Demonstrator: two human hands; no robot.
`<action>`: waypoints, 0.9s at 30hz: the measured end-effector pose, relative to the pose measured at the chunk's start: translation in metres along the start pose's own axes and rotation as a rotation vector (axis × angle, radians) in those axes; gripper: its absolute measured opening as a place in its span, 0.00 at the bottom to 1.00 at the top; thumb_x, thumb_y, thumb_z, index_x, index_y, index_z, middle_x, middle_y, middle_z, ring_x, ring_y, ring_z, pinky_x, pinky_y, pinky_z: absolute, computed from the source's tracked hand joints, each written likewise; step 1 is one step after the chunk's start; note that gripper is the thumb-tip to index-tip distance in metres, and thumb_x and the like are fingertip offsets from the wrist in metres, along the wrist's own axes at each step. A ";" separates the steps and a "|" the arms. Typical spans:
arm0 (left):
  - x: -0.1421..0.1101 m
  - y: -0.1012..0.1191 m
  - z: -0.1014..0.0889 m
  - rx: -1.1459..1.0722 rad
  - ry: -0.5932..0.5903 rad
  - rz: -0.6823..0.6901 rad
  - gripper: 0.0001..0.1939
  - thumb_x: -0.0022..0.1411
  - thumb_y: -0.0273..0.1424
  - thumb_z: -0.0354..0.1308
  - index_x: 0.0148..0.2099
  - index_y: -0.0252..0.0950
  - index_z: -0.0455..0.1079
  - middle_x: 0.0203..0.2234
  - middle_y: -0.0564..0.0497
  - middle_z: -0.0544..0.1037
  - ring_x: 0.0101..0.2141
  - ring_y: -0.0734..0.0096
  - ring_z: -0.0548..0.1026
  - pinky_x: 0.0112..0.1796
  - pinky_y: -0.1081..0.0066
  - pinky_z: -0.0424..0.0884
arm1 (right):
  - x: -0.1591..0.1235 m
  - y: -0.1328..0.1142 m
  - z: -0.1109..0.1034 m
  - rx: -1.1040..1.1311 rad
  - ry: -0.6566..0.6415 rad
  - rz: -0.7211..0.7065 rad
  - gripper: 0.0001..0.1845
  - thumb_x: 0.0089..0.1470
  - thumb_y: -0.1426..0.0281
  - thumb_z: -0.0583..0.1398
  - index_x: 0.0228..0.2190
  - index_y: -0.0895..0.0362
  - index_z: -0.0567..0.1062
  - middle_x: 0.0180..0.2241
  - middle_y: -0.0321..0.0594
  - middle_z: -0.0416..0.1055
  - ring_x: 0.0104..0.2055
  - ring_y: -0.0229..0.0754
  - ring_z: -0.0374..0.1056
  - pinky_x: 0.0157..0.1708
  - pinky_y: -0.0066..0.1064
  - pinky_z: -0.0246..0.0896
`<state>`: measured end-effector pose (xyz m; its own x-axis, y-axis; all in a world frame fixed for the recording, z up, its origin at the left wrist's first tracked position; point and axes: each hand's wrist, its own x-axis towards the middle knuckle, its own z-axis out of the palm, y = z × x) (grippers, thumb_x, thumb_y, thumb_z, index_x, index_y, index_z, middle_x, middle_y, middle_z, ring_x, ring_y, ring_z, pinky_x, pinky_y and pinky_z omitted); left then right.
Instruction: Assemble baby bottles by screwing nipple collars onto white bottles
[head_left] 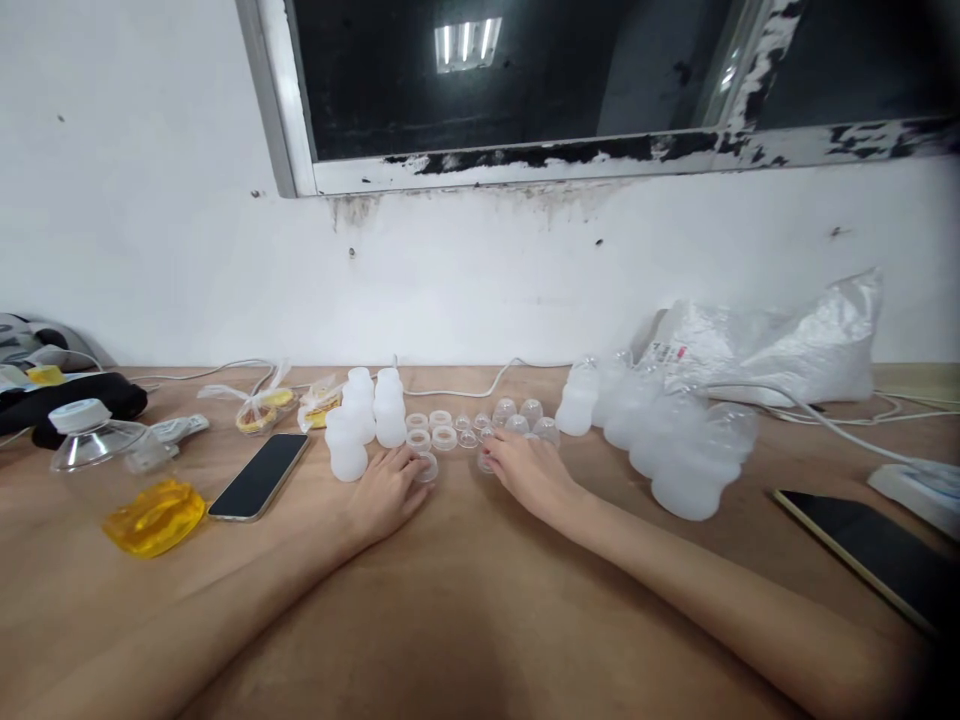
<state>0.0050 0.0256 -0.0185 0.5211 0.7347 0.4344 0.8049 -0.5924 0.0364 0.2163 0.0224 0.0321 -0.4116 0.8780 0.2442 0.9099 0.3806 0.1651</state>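
My left hand [386,495] rests on the table with its fingers closed on the edge of a whitish screw ring [427,467]. Several more rings [444,437] sit in short rows just beyond it. My right hand [529,472] has its fingertips together on a small clear silicone nipple [486,463], partly hidden by them. More nipples [466,438] stand in the middle, and clear domed caps [531,411] are grouped behind my right hand. White frosted baby bottles [348,445] without tops stand behind my left hand. Capped bottles [690,475] stand in rows at the right.
A phone [260,477] and a clear bottle of yellow liquid [154,515] lie left. Small plastic bags [259,408] are behind them. A large white plastic bag [772,340], a dark tablet-like device [862,550] and a cabled white device [919,492] are right. Cables run along the wall.
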 end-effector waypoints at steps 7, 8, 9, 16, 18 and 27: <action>0.000 0.002 -0.007 -0.075 0.020 0.135 0.08 0.60 0.32 0.47 0.36 0.35 0.65 0.34 0.49 0.69 0.39 0.68 0.65 0.41 0.67 0.60 | -0.007 -0.012 0.010 0.323 0.040 -0.174 0.09 0.53 0.69 0.50 0.32 0.58 0.69 0.34 0.40 0.66 0.32 0.39 0.64 0.30 0.30 0.58; 0.000 0.002 -0.007 -0.090 0.021 0.142 0.08 0.60 0.32 0.47 0.37 0.35 0.65 0.34 0.49 0.69 0.39 0.69 0.65 0.41 0.67 0.60 | -0.009 -0.014 0.015 0.363 0.050 -0.171 0.10 0.53 0.69 0.50 0.33 0.58 0.68 0.34 0.41 0.65 0.33 0.39 0.63 0.32 0.30 0.58; 0.000 0.001 -0.007 -0.110 0.020 0.148 0.08 0.60 0.31 0.47 0.37 0.35 0.65 0.35 0.49 0.69 0.39 0.69 0.65 0.41 0.67 0.61 | -0.011 -0.015 0.021 0.397 0.068 -0.171 0.10 0.54 0.69 0.49 0.34 0.59 0.68 0.34 0.41 0.65 0.35 0.40 0.63 0.34 0.31 0.58; -0.002 0.000 -0.005 -0.256 0.016 0.140 0.09 0.60 0.30 0.45 0.36 0.33 0.65 0.49 0.45 0.60 0.41 0.70 0.66 0.42 0.69 0.64 | -0.020 -0.015 0.034 0.517 0.102 -0.177 0.13 0.54 0.68 0.50 0.40 0.60 0.65 0.41 0.45 0.62 0.43 0.42 0.59 0.43 0.34 0.57; -0.002 0.001 -0.007 -0.320 0.003 0.124 0.08 0.59 0.30 0.46 0.34 0.33 0.65 0.50 0.45 0.60 0.43 0.69 0.66 0.44 0.68 0.63 | -0.020 -0.013 0.032 0.571 0.121 -0.189 0.13 0.55 0.69 0.49 0.40 0.60 0.65 0.41 0.44 0.63 0.44 0.41 0.59 0.44 0.34 0.56; 0.028 0.029 0.003 -1.071 0.235 -0.199 0.15 0.52 0.31 0.55 0.42 0.34 0.57 0.39 0.47 0.66 0.33 0.77 0.69 0.33 0.74 0.68 | -0.013 -0.009 0.038 0.892 0.332 -0.012 0.12 0.51 0.69 0.53 0.39 0.58 0.68 0.37 0.43 0.60 0.36 0.38 0.62 0.35 0.32 0.63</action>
<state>0.0439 0.0297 -0.0084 0.2525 0.8344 0.4899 0.1485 -0.5337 0.8325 0.2157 0.0182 -0.0087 -0.2900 0.7978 0.5287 0.5533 0.5905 -0.5875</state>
